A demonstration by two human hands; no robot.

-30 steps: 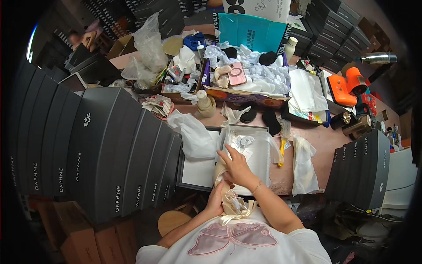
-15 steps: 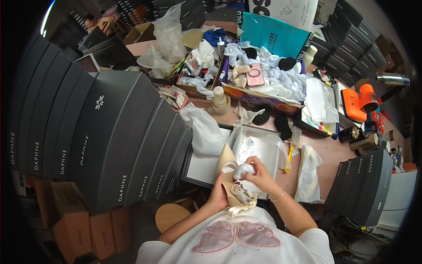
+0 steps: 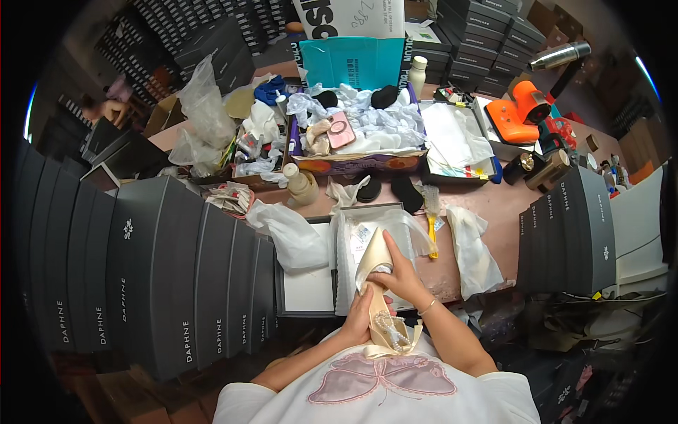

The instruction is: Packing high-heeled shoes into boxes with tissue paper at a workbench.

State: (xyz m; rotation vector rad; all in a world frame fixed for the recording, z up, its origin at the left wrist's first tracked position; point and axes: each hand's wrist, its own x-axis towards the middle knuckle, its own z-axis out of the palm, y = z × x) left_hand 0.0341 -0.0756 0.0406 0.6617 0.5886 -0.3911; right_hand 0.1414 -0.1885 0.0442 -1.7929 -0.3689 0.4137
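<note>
A cream pointed shoe (image 3: 376, 256), with strings of pearls and a satin ribbon at its heel end, is held up between my hands, in front of my shirt. My left hand (image 3: 361, 316) grips its middle from the left. Around the toe part, my right hand (image 3: 402, 275) is wrapped with the thumb along the upper side. A bit of white paper wad (image 3: 383, 268) shows inside the toe opening. Just beyond the shoe lies an open shoe box (image 3: 346, 237) with translucent lining paper and small tags. The box lid (image 3: 304, 291) sits beside it at the left.
Dark shoe boxes (image 3: 152, 275) are stacked at the left, more (image 3: 573, 233) at the right. A carton (image 3: 360, 164) of paper wads stands behind, with a pink phone (image 3: 340, 131) on top. A yellow-handled brush (image 3: 432, 227), white tissue (image 3: 474, 251) and a bottle (image 3: 301, 185) lie or stand nearby.
My right hand has put the white wad into the shoe's toe and now grips the toe. My left hand has shifted lower on the shoe. The view has turned to the right.
</note>
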